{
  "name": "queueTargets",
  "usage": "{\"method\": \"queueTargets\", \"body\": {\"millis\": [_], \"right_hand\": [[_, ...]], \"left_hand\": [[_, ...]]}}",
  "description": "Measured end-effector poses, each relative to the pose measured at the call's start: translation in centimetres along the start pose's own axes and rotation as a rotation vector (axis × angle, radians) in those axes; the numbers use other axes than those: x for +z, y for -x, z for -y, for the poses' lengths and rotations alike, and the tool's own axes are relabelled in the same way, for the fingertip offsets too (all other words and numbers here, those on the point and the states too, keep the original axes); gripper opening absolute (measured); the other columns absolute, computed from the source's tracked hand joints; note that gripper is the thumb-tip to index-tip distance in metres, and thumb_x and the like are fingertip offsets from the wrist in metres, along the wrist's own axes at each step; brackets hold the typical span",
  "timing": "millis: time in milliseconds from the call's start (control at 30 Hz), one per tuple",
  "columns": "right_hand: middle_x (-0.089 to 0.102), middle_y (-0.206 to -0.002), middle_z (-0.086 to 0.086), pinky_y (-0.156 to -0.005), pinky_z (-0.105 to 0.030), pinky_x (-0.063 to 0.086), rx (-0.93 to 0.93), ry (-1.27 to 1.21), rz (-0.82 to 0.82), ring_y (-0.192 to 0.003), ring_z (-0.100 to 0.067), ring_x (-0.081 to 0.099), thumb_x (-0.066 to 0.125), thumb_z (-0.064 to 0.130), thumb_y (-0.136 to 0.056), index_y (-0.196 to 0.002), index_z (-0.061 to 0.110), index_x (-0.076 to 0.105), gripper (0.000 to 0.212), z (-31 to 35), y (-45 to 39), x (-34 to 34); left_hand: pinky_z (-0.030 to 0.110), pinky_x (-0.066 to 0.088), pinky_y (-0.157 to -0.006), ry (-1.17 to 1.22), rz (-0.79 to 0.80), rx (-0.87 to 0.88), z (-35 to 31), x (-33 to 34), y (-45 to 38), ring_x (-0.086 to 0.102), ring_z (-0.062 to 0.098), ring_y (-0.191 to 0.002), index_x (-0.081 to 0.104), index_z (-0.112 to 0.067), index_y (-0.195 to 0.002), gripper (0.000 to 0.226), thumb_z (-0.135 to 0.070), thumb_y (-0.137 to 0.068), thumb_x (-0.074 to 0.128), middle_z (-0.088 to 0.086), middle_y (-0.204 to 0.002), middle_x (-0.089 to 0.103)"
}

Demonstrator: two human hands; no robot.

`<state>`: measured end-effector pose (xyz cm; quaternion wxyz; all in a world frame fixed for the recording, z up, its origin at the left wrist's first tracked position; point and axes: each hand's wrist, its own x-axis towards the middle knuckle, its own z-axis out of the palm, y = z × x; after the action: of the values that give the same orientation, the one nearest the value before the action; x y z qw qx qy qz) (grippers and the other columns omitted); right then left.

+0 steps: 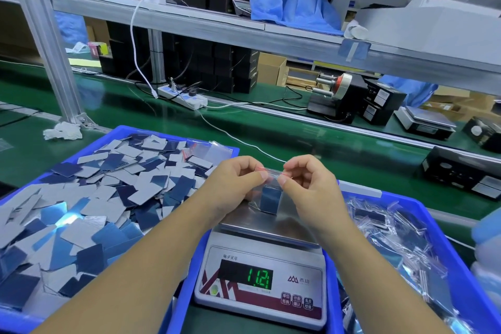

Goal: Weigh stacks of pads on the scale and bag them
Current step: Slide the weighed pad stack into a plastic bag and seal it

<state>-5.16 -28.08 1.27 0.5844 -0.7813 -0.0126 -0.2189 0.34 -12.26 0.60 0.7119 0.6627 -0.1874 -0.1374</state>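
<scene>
Two hands at work above the scale [260,276]: left hand [238,182] and right hand [306,179] each pinching the top edge of a small clear bag [273,198] between thumb and curled fingers, right at its red seal line. Inside the bag, a stack of blue pads [269,200], bottom of the bag just over or on the steel pan; cannot tell whether touching. Green digits on the display, reading 1.21. To the left, a blue tray [127,133] heaped with loose pads [103,198], blue faces and grey faces mixed, plus a few empty bags [211,150] at its far corner. To the right, another blue tray [423,214] filled with bagged pads [390,228]. Beyond, on the green desk [298,138], a white power strip [183,96], a crumpled white glove [63,130] and a second scale [425,118].
</scene>
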Motion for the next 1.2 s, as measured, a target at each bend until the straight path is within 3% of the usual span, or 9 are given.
{"method": "queueTargets", "body": {"millis": [167,300,400,467,667,800,967,1200], "right_hand": [[0.062,-0.072,0.014,-0.064,-0.018,0.047,-0.02,-0.033,0.008,-0.069,-0.006,0.056,0.069,-0.002,-0.084,-0.083,0.021,0.061,0.025,0.0,0.1,0.2],[0.061,-0.073,0.009,-0.065,-0.025,0.049,-0.016,-0.065,0.023,-0.07,-0.011,0.055,0.068,-0.003,-0.085,-0.084,0.018,0.06,0.023,0.1,0.2,0.3],[0.061,-0.073,0.011,-0.064,-0.022,0.049,-0.027,-0.071,0.034,-0.07,-0.008,0.055,0.069,-0.002,-0.084,-0.085,0.017,0.061,0.021,0.2,0.3,0.4],[0.062,-0.073,0.011,-0.064,-0.019,0.047,-0.022,-0.093,0.033,-0.069,-0.007,0.055,0.07,-0.001,-0.084,-0.085,0.016,0.061,0.019,0.2,0.3,0.4],[0.06,-0.069,0.012,-0.064,-0.019,0.046,-0.032,-0.083,-0.001,-0.068,-0.007,0.055,0.071,-0.005,-0.081,-0.081,0.019,0.061,0.026,0.2,0.2,0.3],[0.058,-0.069,0.006,-0.062,-0.021,0.046,-0.043,-0.091,0.034,-0.066,-0.009,0.052,0.074,-0.004,-0.08,-0.08,0.017,0.057,0.027,0.3,0.3,0.3],[0.06,-0.067,0.003,-0.057,-0.021,0.042,-0.078,-0.054,0.066,-0.062,-0.014,0.046,0.071,-0.006,-0.08,-0.076,0.019,0.05,0.032,0.7,0.1,-0.4],[0.061,-0.063,0.01,-0.055,-0.022,0.04,-0.068,-0.023,0.059,-0.062,-0.016,0.043,0.07,0.002,-0.078,-0.072,0.02,0.046,0.03,0.8,-0.3,-1.7]], "left_hand": [[0.04,0.037,-0.072,0.013,0.025,0.034,0.0,0.3,0.2,0.043,0.025,-0.075,0.065,-0.03,-0.069,0.021,-0.019,-0.087,0.063,0.018,-0.085,0.058],[0.034,0.046,-0.068,-0.059,0.003,0.056,0.1,0.4,0.2,0.053,0.014,-0.064,0.067,-0.03,-0.072,0.007,-0.03,-0.078,0.066,-0.001,-0.074,0.064],[0.028,0.049,-0.069,-0.156,-0.018,0.114,0.3,0.2,0.1,0.057,0.008,-0.065,0.07,-0.031,-0.075,0.005,-0.034,-0.078,0.066,-0.008,-0.071,0.067],[0.024,0.047,-0.069,-0.188,-0.041,0.147,0.4,0.0,-0.1,0.056,0.009,-0.07,0.069,-0.029,-0.078,0.007,-0.035,-0.078,0.065,-0.006,-0.074,0.066],[0.033,0.046,-0.073,-0.182,-0.018,0.141,0.6,0.0,-0.1,0.059,0.016,-0.076,0.067,-0.029,-0.078,0.011,-0.039,-0.076,0.066,0.011,-0.082,0.069],[0.023,0.05,-0.078,-0.217,-0.007,0.18,0.5,0.1,-0.2,0.069,0.01,-0.085,0.07,-0.031,-0.076,0.009,-0.04,-0.075,0.07,-0.005,-0.083,0.075],[0.012,0.045,-0.065,-0.187,0.028,0.178,0.3,-0.7,-0.3,0.061,0.001,-0.068,0.074,-0.032,-0.073,0.002,-0.032,-0.075,0.074,-0.013,-0.07,0.069],[0.024,0.046,-0.073,-0.227,0.016,0.119,0.2,-2.2,-0.7,0.061,0.005,-0.07,0.076,-0.03,-0.074,0.008,-0.037,-0.071,0.076,-0.01,-0.072,0.069]]}}
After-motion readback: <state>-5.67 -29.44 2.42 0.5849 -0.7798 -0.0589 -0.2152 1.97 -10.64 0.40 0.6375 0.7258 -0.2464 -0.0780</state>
